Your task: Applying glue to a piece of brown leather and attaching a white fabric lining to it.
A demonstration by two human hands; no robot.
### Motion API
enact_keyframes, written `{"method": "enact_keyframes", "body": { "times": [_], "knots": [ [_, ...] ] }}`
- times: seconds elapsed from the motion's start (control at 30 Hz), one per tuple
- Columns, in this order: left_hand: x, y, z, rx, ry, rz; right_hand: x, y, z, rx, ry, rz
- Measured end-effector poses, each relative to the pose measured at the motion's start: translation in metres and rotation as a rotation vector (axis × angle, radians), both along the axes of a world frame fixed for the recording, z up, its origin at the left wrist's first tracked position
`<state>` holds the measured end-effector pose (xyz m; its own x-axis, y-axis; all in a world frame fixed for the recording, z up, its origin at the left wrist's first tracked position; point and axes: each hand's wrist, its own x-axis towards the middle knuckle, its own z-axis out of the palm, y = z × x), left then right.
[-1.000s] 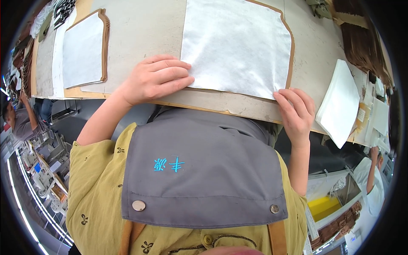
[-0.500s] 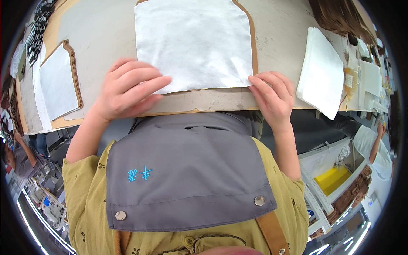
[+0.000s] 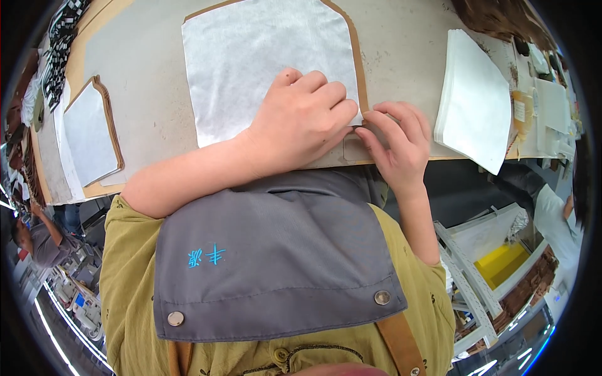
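Note:
A white sheet of fabric-like material [image 3: 269, 50] lies on the table in front of me, with a brown piece showing along its right and top edges. My left hand [image 3: 307, 116] has its forearm across the sheet's lower part, fingers curled down at the near right corner. At that same corner, my right hand [image 3: 401, 135] pinches the edge between thumb and fingers. Both sets of fingertips almost meet there. What the left fingers grip is hidden beneath the hand.
A stack of white sheets [image 3: 473, 94] lies to the right, its corner over the table edge. On the left is a stack of white-faced brown pieces [image 3: 94, 135]. Dark brown material [image 3: 501, 22] sits at the far right. Other people are at both sides.
My left hand has moved right across the sheet to the near right corner and curled its fingers. The sheet has shifted slightly left in view. My right hand stays at the corner.

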<state>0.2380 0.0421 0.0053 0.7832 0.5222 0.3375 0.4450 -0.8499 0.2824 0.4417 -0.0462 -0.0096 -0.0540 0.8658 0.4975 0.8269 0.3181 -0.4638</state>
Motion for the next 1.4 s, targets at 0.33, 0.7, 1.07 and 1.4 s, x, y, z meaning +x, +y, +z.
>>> {"method": "enact_keyframes", "body": {
  "times": [0.33,0.7,1.07,1.4],
  "knots": [
    [-0.013,0.017,0.018,-0.471,-0.207,0.042,0.002,0.003,-0.002,-0.034,-0.085,0.028],
    [-0.008,0.002,0.025,-0.135,-0.070,0.091,0.003,0.002,-0.009,-0.010,-0.040,0.021],
    [-0.043,0.033,0.015,-0.804,-0.545,0.351,0.003,0.003,-0.009,0.025,-0.073,0.028],
    [-0.076,0.047,0.031,-0.974,-1.148,0.445,0.003,0.005,-0.006,-0.012,-0.075,0.051]
  ]
}}
